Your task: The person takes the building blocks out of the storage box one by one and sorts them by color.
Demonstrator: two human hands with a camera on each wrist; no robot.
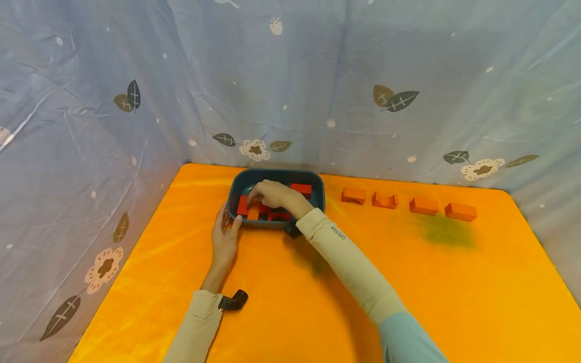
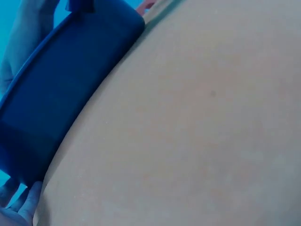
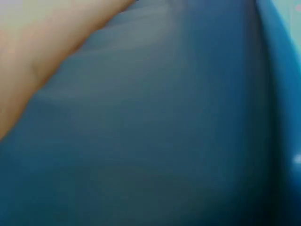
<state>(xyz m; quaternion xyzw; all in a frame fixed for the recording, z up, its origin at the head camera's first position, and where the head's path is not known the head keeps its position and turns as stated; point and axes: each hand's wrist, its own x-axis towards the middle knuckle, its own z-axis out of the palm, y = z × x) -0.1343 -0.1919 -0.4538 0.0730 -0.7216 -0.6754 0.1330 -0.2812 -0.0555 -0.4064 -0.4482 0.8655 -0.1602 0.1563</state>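
Observation:
A dark blue plastic bin (image 1: pixel 321 201) stands at the back of the table with several red and orange blocks inside. My left hand (image 1: pixel 224 242) holds its front left corner, the thumb by the rim and the fingers along the outer side; the left wrist view shows fingertips at the corner of the bin (image 2: pixel 61 70). Reaching down into the bin, my right hand (image 1: pixel 272 194) pinches an orange block (image 1: pixel 253 212) near the left end. Beside that lies a red block (image 1: pixel 242 205). Another red block (image 1: pixel 301 189) is at the back right. The right wrist view shows mostly blurred bin wall (image 3: pixel 141 117).
Right of the bin, a row of orange blocks stands on the orange-yellow tabletop (image 1: pixel 290 302): an arch block (image 1: pixel 353 195), a block with a curved notch (image 1: pixel 385 200) and two rectangular blocks, one nearer (image 1: pixel 424 205), one farther right (image 1: pixel 460 212). A patterned curtain (image 1: pixel 317 75) hangs behind.

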